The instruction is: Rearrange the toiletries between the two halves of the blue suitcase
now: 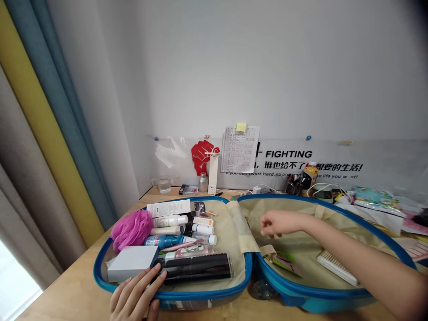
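Note:
A blue-rimmed suitcase (214, 294) lies opened flat on a wooden table, beige lining showing in both halves. My left hand (137, 294) rests over the front rim of the left half, fingers outstretched. Its fingertips are by a white box (133, 263) and a long black case (197, 267). Above the right half hovers my right hand (279, 223), its fingers curled down; whether anything is inside them is hidden. Below it lie a green-and-pink packet (287, 262) and a white ridged item (337, 267). A pink bath puff (132, 229) sits at the left half's back corner.
Packed in the left half are a blue bottle (163, 241), white tubes (170, 221) and a long white box (169, 207). Behind stand a glass (164, 186), a silver bottle (203, 183) and a yellow bottle (310, 174). Cables and packets crowd the right.

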`<state>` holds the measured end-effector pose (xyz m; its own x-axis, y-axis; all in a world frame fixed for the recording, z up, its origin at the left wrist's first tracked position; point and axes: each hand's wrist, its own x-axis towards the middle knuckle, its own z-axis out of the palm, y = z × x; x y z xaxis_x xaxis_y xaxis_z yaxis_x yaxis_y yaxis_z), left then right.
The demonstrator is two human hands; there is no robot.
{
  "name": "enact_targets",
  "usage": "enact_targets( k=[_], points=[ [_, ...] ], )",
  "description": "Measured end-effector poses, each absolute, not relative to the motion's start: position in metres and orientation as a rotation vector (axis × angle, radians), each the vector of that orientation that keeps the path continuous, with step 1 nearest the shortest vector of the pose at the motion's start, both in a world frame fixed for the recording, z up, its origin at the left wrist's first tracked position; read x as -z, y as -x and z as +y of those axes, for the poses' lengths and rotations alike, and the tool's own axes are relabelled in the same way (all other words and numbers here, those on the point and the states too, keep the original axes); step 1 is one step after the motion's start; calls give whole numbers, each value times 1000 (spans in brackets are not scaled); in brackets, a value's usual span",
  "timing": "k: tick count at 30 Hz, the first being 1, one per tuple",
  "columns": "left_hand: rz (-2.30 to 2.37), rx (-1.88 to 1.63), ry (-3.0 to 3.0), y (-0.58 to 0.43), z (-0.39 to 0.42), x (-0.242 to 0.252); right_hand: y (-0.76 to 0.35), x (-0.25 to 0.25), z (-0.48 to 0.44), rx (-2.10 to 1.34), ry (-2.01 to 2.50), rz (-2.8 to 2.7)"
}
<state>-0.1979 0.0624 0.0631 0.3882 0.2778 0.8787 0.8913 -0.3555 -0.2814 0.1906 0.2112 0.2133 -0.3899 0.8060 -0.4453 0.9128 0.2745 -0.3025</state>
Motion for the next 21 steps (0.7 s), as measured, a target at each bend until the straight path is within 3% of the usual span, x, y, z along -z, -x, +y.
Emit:
enact_targets(
  k=[6,11,16,21],
  points=[
    [-1022,953,1846,200,61,-60,-212,-166,193,608,-1535,2205],
    [-1058,925,1888,208,62,-50,-204,-157,179,407,-1542,2286],
    [-1069,917,1892,210,61,-50,-203,-171,184,280,-1628,2254],
    [-1075,920,1875,211,61,-48,-205,-217,203,54,-1843,2320]
  ],
)
